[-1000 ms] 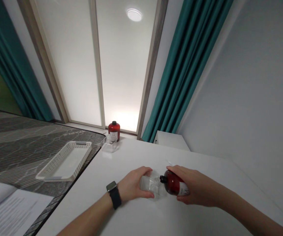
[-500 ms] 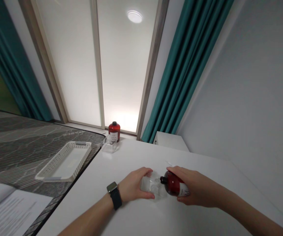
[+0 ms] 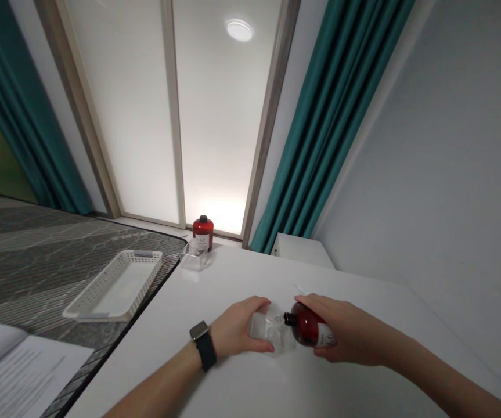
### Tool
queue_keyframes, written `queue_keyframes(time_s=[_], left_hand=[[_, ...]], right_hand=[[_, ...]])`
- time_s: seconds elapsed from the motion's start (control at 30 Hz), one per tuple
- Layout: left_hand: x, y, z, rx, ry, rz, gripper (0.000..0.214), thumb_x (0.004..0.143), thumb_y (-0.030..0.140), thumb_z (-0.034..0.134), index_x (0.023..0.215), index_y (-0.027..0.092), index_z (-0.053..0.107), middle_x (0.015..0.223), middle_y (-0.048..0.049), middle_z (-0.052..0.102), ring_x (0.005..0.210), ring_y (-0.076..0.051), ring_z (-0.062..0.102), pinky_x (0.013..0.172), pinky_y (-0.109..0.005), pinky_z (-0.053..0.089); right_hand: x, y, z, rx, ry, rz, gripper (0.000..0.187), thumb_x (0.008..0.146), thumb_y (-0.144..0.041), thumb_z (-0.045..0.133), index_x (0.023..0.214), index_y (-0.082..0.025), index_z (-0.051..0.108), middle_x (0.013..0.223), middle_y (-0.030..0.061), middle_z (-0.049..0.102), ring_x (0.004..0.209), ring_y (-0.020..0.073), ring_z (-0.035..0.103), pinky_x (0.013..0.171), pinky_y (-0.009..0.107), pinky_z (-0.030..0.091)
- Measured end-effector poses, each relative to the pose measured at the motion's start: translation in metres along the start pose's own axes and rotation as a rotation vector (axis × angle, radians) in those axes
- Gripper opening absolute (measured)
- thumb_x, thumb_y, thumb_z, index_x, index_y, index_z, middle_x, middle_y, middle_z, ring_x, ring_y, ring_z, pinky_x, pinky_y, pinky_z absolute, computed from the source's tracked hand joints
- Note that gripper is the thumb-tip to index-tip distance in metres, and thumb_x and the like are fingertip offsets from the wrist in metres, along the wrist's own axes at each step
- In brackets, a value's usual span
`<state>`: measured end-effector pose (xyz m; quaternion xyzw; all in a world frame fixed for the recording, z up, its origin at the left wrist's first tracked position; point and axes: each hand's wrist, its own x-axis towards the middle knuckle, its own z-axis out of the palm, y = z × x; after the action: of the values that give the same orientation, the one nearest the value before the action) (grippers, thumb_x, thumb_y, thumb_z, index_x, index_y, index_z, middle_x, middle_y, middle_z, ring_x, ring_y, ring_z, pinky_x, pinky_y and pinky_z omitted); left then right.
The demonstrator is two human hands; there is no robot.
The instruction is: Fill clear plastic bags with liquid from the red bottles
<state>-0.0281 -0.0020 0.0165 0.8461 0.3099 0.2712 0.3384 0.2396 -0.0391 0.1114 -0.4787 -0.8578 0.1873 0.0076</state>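
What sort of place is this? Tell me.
Probably an indoor office or workroom: a white table, printed papers on a grey patterned table, and teal curtains beside a frosted glass panel.

The red bottle [image 3: 307,326] is glossy plastic — the white tabletop [image 3: 241,395] smooth.

On my feed, the left hand [image 3: 237,328] grips a clear bottle [image 3: 267,331] held sideways, and the right hand [image 3: 341,331] holds a red bottle [image 3: 307,326] tilted, its black cap just beside the clear bottle's mouth, over the white table [image 3: 320,273]. Upper centre, another red bottle [image 3: 202,232] stands behind a clear box [image 3: 193,258]; a white basket [image 3: 115,287] sits left.
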Motion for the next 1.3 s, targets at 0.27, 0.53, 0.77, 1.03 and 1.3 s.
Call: queue_keyframes(time_s=[0.27, 0.53, 0.77, 1.03, 1.3], left_hand=[[0.0, 0.0016, -0.0014, -0.001, -0.007, 0.0, 0.072, 0.064, 0.037, 0.088, 0.124, 0.018, 0.052, 0.115, -0.0094, 0.065, 0.102, -0.027, 0.063, 0.091, -0.038, 0.05], [-0.0001, -0.0003, 0.0007, 0.011, 0.001, 0.001, 0.072, 0.064, 0.035, 0.088, 0.124, 0.019, 0.052, 0.114, -0.0084, 0.065, 0.101, -0.027, 0.063, 0.091, -0.038, 0.049], [-0.0005, -0.001, 0.001, 0.005, -0.004, 0.002, 0.071, 0.065, 0.035, 0.088, 0.124, 0.02, 0.051, 0.114, -0.0075, 0.065, 0.101, -0.026, 0.063, 0.09, -0.037, 0.049], [0.0004, 0.0005, -0.0008, 0.004, -0.015, -0.005, 0.072, 0.065, 0.034, 0.088, 0.124, 0.018, 0.051, 0.115, -0.0089, 0.065, 0.102, -0.026, 0.063, 0.09, -0.037, 0.049], [-0.0002, 0.0007, -0.0019, -0.003, -0.026, -0.01, 0.071, 0.065, 0.034, 0.087, 0.124, 0.018, 0.051, 0.115, -0.0093, 0.064, 0.103, -0.027, 0.063, 0.091, -0.037, 0.049]], right_hand=[[0.0003, -0.0008, -0.0011, -0.003, -0.01, 0.005, 0.085, 0.063, -0.025, 0.073, 0.142, -0.023, 0.042, 0.144, 0.0122, 0.051, 0.128, 0.0325, 0.051, 0.106, 0.046, 0.04], [0.0022, -0.0016, -0.0019, -0.029, -0.026, 0.015, 0.086, 0.064, -0.026, 0.074, 0.143, -0.02, 0.041, 0.146, 0.0143, 0.048, 0.131, 0.0334, 0.048, 0.109, 0.047, 0.038], [0.0024, -0.0054, -0.0051, -0.032, -0.039, 0.029, 0.086, 0.064, -0.026, 0.074, 0.143, -0.019, 0.042, 0.147, 0.0146, 0.048, 0.132, 0.0339, 0.047, 0.109, 0.048, 0.038], [0.0018, -0.0078, -0.0056, -0.028, -0.045, 0.036, 0.084, 0.065, -0.027, 0.074, 0.143, -0.021, 0.042, 0.145, 0.0139, 0.05, 0.13, 0.0344, 0.048, 0.106, 0.047, 0.04], [0.0023, -0.0062, -0.006, -0.024, -0.046, 0.028, 0.084, 0.065, -0.027, 0.074, 0.142, -0.024, 0.043, 0.143, 0.0128, 0.052, 0.13, 0.035, 0.049, 0.105, 0.048, 0.039]])
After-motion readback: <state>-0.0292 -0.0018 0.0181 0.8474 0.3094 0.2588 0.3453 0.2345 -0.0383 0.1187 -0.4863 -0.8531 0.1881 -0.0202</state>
